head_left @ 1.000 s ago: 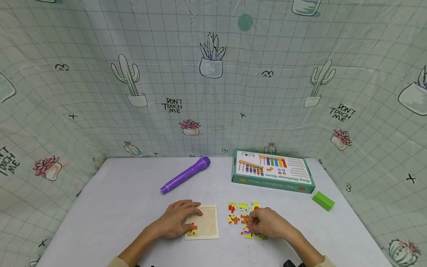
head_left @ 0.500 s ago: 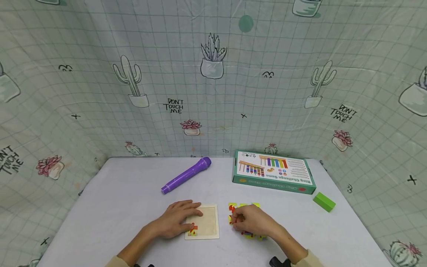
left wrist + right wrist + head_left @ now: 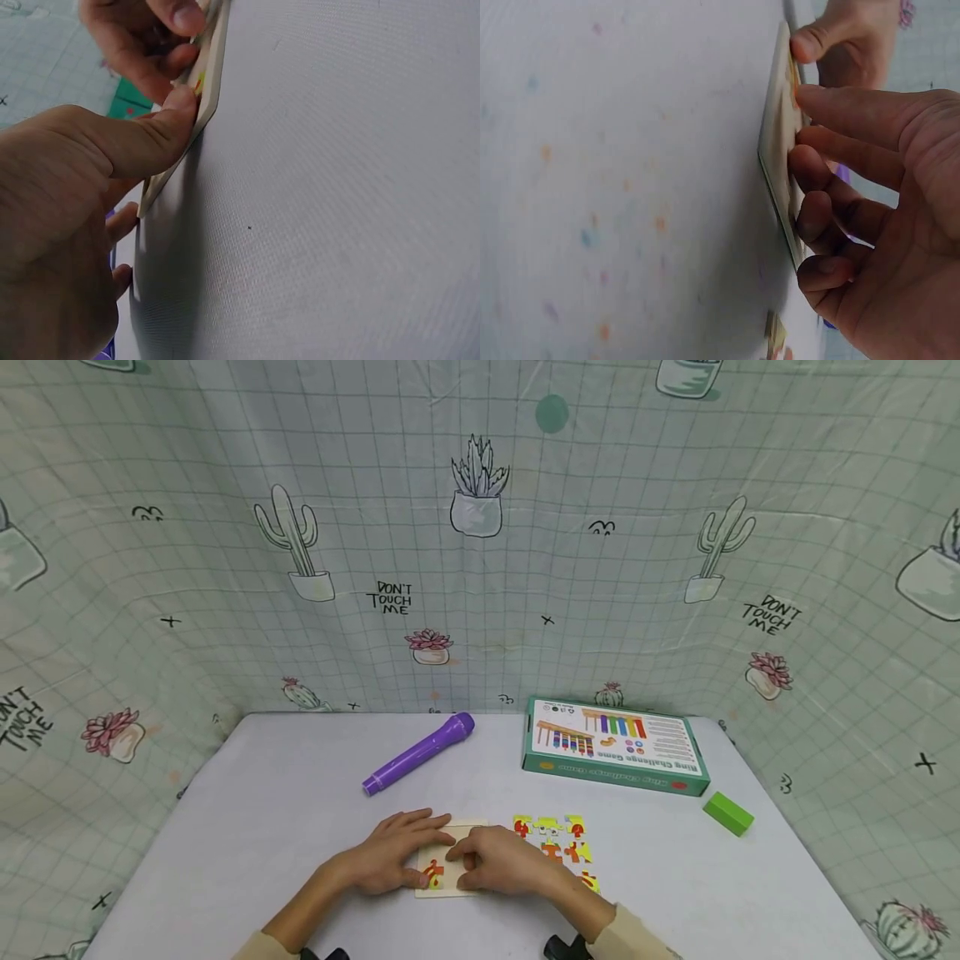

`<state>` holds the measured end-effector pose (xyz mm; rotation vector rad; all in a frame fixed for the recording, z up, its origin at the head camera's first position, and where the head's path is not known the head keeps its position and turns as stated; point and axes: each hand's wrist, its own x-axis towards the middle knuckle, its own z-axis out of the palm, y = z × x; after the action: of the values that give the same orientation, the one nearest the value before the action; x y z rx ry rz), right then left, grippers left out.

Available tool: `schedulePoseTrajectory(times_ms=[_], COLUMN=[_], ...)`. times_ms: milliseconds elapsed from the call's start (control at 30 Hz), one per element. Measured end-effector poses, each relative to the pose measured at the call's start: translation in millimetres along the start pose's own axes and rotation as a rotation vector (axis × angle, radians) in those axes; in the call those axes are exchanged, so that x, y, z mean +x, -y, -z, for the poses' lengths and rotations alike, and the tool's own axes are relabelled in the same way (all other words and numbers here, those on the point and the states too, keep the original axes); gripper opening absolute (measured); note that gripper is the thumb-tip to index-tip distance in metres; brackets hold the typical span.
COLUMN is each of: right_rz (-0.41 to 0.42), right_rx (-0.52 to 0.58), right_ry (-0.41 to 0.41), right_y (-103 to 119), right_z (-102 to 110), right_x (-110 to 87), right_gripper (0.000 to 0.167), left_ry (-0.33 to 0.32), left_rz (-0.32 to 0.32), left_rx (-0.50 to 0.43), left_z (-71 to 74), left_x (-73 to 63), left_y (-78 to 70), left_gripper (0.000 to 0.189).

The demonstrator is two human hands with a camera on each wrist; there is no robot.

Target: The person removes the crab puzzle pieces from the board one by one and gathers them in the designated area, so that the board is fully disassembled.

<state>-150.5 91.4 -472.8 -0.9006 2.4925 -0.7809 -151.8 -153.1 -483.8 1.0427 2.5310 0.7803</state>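
My left hand point(image 3: 386, 858) lies over the left side of a shallow wooden puzzle tray point(image 3: 450, 895), fingers extended. Its thumb point(image 3: 169, 124) presses at the tray's near left corner, beside a red, orange and yellow jigsaw piece point(image 3: 434, 872) in the tray. Above the tray's right part is my right hand point(image 3: 506, 862), thumb and index finger brought toward each other and the other fingers curled. A thin pale edge of a jigsaw piece point(image 3: 196, 37) shows at these fingertips in the left wrist view; the fingers hide most of it. Loose jigsaw pieces point(image 3: 551, 852) lie right of the tray.
A purple toy microphone point(image 3: 418, 754) lies behind the tray. The green game box point(image 3: 615, 746) stands at the back right, with a green block point(image 3: 728, 814) near its front right corner. My right forearm covers some of the loose pieces. A patterned sheet point(image 3: 480, 577) hangs behind the table.
My right hand has moved left from the loose pieces to over the tray. One yellow and red piece has gone from the left of the middle row. My left hand has barely moved.
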Motion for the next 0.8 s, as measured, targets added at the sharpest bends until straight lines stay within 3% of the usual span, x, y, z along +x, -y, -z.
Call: schedulePoseTrajectory(times_ms=[333, 800], right_rz=[0.048, 0.037], right_rx=[-0.038, -0.014], right_ry=[0.011, -0.011], right_y=[8, 14], right_z=[-8, -13], right_x=[2.9, 9.4], right_gripper=[0.038, 0.035], left_ry=[0.027, 0.049], left_rz=[-0.013, 0.008], left_rx=[0.001, -0.023], left_z=[-0.2, 0.9], left_x=[0.6, 0.3], left_y=[3.0, 3.2], left_gripper=[0.076, 0.082])
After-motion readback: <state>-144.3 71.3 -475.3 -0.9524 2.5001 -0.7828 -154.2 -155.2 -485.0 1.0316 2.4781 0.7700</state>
